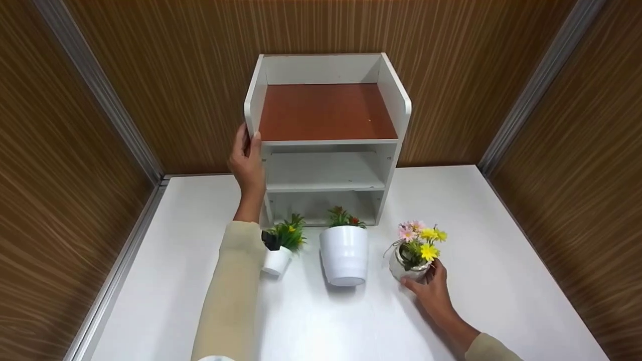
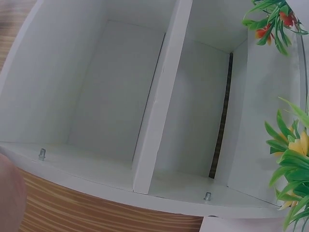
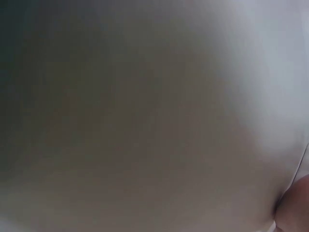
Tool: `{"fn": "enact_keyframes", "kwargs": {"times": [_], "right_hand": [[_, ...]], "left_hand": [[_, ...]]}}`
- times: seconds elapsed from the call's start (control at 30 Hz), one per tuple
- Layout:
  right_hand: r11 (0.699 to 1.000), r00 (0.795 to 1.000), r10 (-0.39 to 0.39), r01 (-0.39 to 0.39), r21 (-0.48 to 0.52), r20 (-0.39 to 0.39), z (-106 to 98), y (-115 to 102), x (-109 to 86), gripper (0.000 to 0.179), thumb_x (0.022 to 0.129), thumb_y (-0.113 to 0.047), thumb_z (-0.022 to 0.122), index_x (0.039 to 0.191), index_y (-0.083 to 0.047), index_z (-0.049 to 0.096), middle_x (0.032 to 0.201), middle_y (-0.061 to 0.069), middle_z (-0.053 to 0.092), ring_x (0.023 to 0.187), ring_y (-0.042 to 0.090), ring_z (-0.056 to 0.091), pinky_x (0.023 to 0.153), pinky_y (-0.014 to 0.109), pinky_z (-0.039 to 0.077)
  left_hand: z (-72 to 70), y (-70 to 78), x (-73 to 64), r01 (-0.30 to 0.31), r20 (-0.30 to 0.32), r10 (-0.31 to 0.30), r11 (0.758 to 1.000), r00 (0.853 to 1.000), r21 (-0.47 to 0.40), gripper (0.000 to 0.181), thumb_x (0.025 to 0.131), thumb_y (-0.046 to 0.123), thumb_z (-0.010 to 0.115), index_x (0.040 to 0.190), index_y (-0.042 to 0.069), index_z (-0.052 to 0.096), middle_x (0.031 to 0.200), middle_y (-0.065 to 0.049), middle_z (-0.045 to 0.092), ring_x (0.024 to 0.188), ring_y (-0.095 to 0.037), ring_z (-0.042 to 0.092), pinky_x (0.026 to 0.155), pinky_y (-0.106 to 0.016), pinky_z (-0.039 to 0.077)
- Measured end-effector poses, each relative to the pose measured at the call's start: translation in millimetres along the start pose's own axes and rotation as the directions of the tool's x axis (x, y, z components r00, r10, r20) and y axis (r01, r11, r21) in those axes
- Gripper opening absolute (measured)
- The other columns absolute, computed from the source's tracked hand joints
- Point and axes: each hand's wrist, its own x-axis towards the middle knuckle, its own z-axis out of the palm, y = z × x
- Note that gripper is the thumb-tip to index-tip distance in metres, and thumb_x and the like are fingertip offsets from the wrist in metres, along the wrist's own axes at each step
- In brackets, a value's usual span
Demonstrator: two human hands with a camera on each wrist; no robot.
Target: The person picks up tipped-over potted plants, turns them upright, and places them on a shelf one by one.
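My left hand [image 1: 249, 163] grips the left side panel of a small white shelf unit [image 1: 326, 189], thumb on the front edge and fingers behind. The unit has a reddish-brown top surface [image 1: 326, 113] and two white compartments below. At the right, my right hand [image 1: 432, 292] holds a small pale pot [image 1: 401, 268] with pink and yellow artificial flowers [image 1: 420, 238], thumb and fingers around its lower side. In the right wrist view a blurred pale surface fills most of the picture, with a bit of skin at the lower right corner.
A larger white pot [image 1: 344, 255] with a red-flowered plant [image 1: 341, 216] stands before the shelf unit. To its left, a small white pot [image 1: 277, 260] with a green and yellow plant [image 1: 290, 233] appears beside my left sleeve. Brown wood-grain walls [image 1: 567, 150] enclose the white table [image 1: 481, 240].
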Motion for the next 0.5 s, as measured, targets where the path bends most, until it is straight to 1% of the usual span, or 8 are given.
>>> {"fn": "enact_keyframes", "kwargs": {"times": [0.07,0.13,0.2,0.27,0.3,0.33,0.37,0.5], "right_hand": [[1.000,1.000,0.001,-0.001,0.009,-0.009,3.6,-0.7,1.3,0.096,0.076,-0.003,0.087,0.151,-0.001,0.027,0.153,0.018,0.038,0.145,0.030,0.036,0.108,0.012,0.035],[1.000,1.000,0.022,-0.022,0.015,-0.018,6.6,-1.4,1.6,0.099,0.077,-0.004,0.087,0.152,-0.002,0.023,0.155,0.018,0.036,0.146,0.030,0.036,0.116,0.023,0.034],[0.999,0.999,0.043,-0.043,0.019,-0.021,8.2,-2.1,1.8,0.102,0.078,-0.005,0.086,0.154,-0.003,0.017,0.158,0.020,0.032,0.147,0.031,0.033,0.121,0.036,0.029],[0.998,0.998,0.062,-0.062,0.019,-0.023,8.3,-1.7,1.2,0.104,0.079,-0.006,0.085,0.155,-0.005,0.014,0.159,0.020,0.030,0.148,0.031,0.031,0.122,0.043,0.026],[0.998,0.998,0.064,-0.064,0.010,-0.026,8.1,-1.5,0.7,0.104,0.079,-0.007,0.086,0.155,-0.005,0.014,0.159,0.019,0.031,0.148,0.030,0.031,0.122,0.040,0.027],[0.998,0.998,0.059,-0.059,0.003,-0.029,7.9,-1.2,0.0,0.103,0.079,-0.008,0.086,0.155,-0.006,0.017,0.159,0.018,0.032,0.147,0.030,0.033,0.121,0.034,0.029],[0.998,0.998,0.058,-0.058,-0.005,-0.032,7.5,-1.1,-0.8,0.101,0.079,-0.009,0.086,0.155,-0.006,0.019,0.158,0.017,0.034,0.147,0.029,0.034,0.119,0.031,0.031],[0.996,0.997,0.057,-0.060,-0.060,-0.054,5.9,-2.5,-4.8,0.099,0.079,-0.015,0.087,0.155,-0.006,0.025,0.158,0.018,0.036,0.147,0.030,0.035,0.120,0.031,0.031]], "left_hand": [[-1.0,0.7,0.2,0.006,0.003,-0.006,1.000,1.000,-0.005,0.044,0.101,0.014,0.061,0.144,0.006,0.055,0.141,-0.012,0.060,0.130,-0.019,0.058,0.109,-0.036,0.048],[-2.2,1.5,0.2,0.007,0.004,-0.007,1.000,1.000,-0.006,0.044,0.101,0.015,0.061,0.144,0.006,0.054,0.141,-0.011,0.060,0.130,-0.019,0.058,0.109,-0.036,0.048],[-3.3,2.4,-0.3,0.010,0.004,-0.010,1.000,1.000,-0.009,0.044,0.102,0.015,0.061,0.144,0.007,0.054,0.142,-0.010,0.060,0.129,-0.018,0.058,0.109,-0.035,0.048],[-3.9,2.7,-0.6,0.007,0.009,-0.007,1.000,1.000,-0.007,0.044,0.102,0.015,0.061,0.145,0.007,0.054,0.142,-0.010,0.060,0.130,-0.018,0.057,0.109,-0.035,0.048],[-4.2,2.8,-0.8,0.003,0.011,-0.003,1.000,1.000,-0.007,0.044,0.102,0.016,0.060,0.145,0.007,0.053,0.142,-0.010,0.060,0.130,-0.018,0.057,0.109,-0.035,0.048],[-4.2,2.9,-1.1,-0.001,0.013,0.001,1.000,1.000,-0.008,0.044,0.102,0.016,0.060,0.145,0.007,0.053,0.142,-0.010,0.060,0.130,-0.018,0.057,0.109,-0.034,0.048],[-4.2,3.1,-1.6,-0.005,0.013,0.005,1.000,1.000,-0.010,0.044,0.102,0.016,0.060,0.145,0.007,0.053,0.142,-0.011,0.060,0.130,-0.018,0.058,0.108,-0.034,0.049],[-3.7,3.5,-2.5,-0.006,0.012,0.006,1.000,1.000,-0.007,0.044,0.102,0.015,0.060,0.145,0.006,0.054,0.142,-0.011,0.060,0.129,-0.018,0.058,0.108,-0.034,0.049]]}}
